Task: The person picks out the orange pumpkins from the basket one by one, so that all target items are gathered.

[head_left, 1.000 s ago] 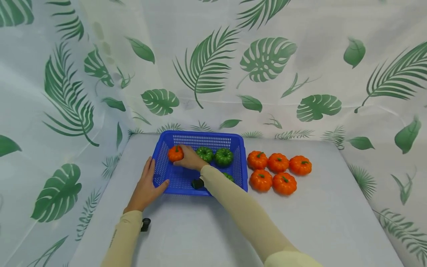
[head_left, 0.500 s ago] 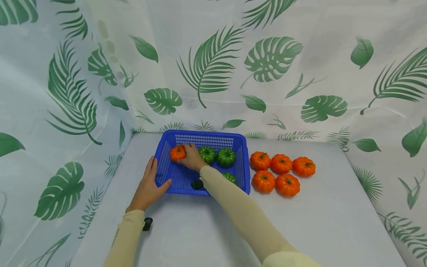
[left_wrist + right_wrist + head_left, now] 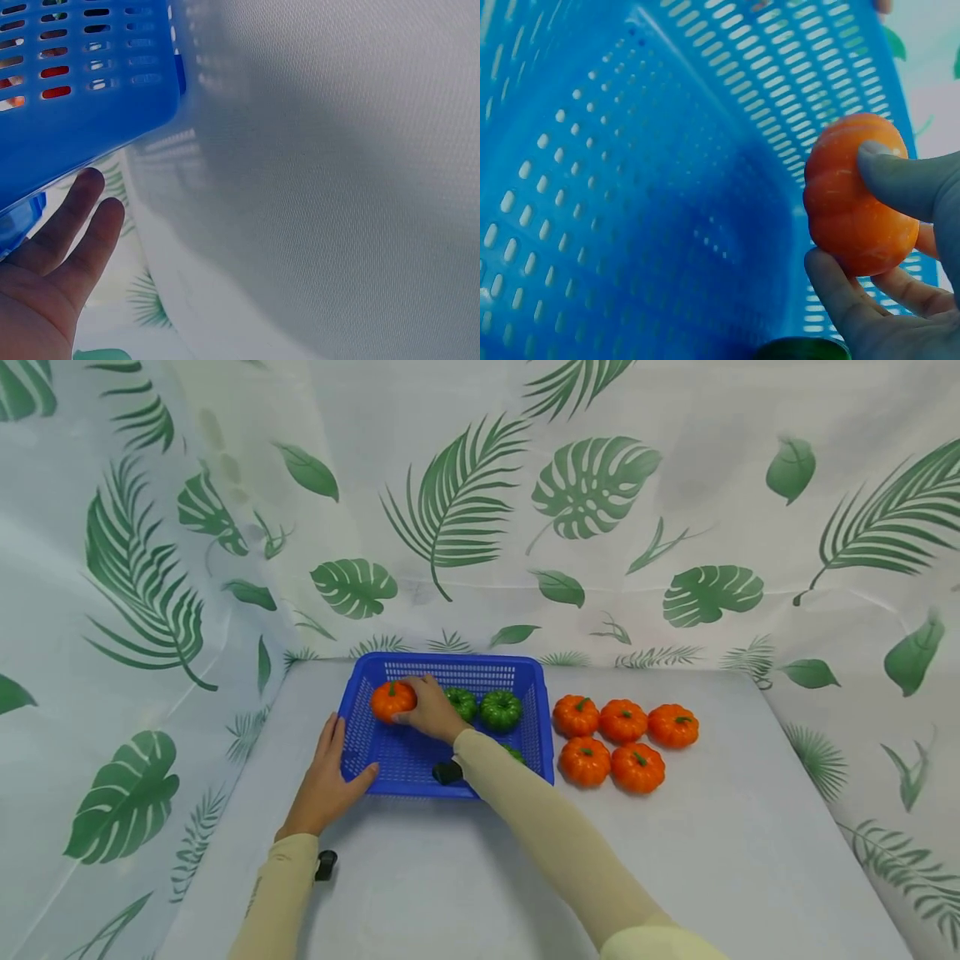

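My right hand (image 3: 433, 712) grips a small ribbed orange pumpkin (image 3: 393, 702) with a green stem, inside the back left part of a blue plastic basket (image 3: 405, 789). In the right wrist view the thumb lies on one side of the pumpkin (image 3: 859, 199) and the fingers on the other. My left hand (image 3: 326, 789) is at the basket's front left corner, fingers extended along the left rim and thumb toward the front rim. Green pumpkins (image 3: 500, 711) sit in the basket's right part, one partly hidden by the right forearm.
Several orange pumpkins (image 3: 586, 762) stand in two rows on the white table (image 3: 750, 827), just right of the basket. A leaf-printed white sheet (image 3: 465, 618) hangs behind and along the sides. Each wrist carries a small black camera (image 3: 447, 772).
The pumpkin in my right hand shows larger and fuller than before, apparently lifted a little. My left hand stays at the basket's corner. The head view has shifted slightly.
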Demonstrator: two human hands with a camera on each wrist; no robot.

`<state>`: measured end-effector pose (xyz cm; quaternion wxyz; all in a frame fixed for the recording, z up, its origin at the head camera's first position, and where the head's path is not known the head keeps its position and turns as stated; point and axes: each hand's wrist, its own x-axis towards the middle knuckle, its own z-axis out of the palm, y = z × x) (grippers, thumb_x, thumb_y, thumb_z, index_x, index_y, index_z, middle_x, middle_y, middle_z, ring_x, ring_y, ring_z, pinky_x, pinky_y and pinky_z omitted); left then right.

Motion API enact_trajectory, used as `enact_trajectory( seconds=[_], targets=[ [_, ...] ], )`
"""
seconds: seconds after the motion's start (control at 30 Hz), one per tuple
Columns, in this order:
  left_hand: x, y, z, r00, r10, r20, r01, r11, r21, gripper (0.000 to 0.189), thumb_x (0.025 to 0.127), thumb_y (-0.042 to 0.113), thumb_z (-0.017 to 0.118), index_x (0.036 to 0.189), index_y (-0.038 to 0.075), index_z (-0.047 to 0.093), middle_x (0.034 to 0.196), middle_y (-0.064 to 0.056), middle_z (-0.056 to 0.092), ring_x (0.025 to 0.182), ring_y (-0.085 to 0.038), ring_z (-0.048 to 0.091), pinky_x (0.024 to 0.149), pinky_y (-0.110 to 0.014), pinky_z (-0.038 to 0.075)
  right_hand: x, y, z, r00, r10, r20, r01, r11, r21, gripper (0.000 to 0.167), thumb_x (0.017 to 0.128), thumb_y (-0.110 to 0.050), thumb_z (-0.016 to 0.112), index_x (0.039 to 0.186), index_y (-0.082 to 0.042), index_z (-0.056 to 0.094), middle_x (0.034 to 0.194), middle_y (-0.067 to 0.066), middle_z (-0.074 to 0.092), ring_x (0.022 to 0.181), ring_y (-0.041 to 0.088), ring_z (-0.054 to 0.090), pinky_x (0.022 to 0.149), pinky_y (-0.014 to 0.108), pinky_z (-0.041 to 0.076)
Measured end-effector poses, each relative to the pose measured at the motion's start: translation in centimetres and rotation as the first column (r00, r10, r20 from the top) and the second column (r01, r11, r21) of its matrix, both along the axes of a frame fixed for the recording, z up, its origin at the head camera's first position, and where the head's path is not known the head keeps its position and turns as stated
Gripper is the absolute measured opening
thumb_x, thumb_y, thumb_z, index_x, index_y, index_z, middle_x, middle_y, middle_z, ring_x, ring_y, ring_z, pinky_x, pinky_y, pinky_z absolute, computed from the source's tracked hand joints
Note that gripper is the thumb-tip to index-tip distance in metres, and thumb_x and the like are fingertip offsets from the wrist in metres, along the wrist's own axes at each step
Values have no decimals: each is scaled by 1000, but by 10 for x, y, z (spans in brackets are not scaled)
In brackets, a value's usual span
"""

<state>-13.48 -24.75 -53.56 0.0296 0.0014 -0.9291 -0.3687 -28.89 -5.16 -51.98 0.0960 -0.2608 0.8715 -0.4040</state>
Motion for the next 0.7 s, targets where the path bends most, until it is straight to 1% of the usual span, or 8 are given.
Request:
enact_trajectory(
  seconds=[0.17,0.37,0.6,0.7],
  targets=[
    [0,0,0,1000,1,9,-1,1000,-8,106,101,42,73,172,3,4,179,-13,-2,159,-48,18,121,-70,25,1,15,8,1000,-3,-12,3,999,-43,66,96,-19,84,153,-3,55,146,20,55,131,35,58,111,47,51],
    [0,-2,-1,999,7,37,-6,1000,-19,107,101,43,72,172,6,1,180,-10,-6,160,-49,16,121,-71,23,3,33,18,1000,-14,4,14,998,-67,66,95,-22,86,152,-6,57,143,18,54,128,33,59,109,46,53],
    [1,-2,3,999,13,39,-13,1000,-21,107,101,42,72,172,7,0,180,-12,-5,160,-48,15,122,-71,21,6,51,29,999,-49,-4,48,996,-68,68,94,-22,87,153,-9,58,142,18,53,128,34,59,109,48,53],
    [1,-1,3,999,10,42,-9,1000,-24,108,101,42,72,172,7,0,179,-13,-4,160,-49,15,122,-71,22,8,62,33,998,-69,-10,67,994,-90,67,93,-20,87,153,-9,58,142,17,54,126,33,59,108,47,54]
  ],
)
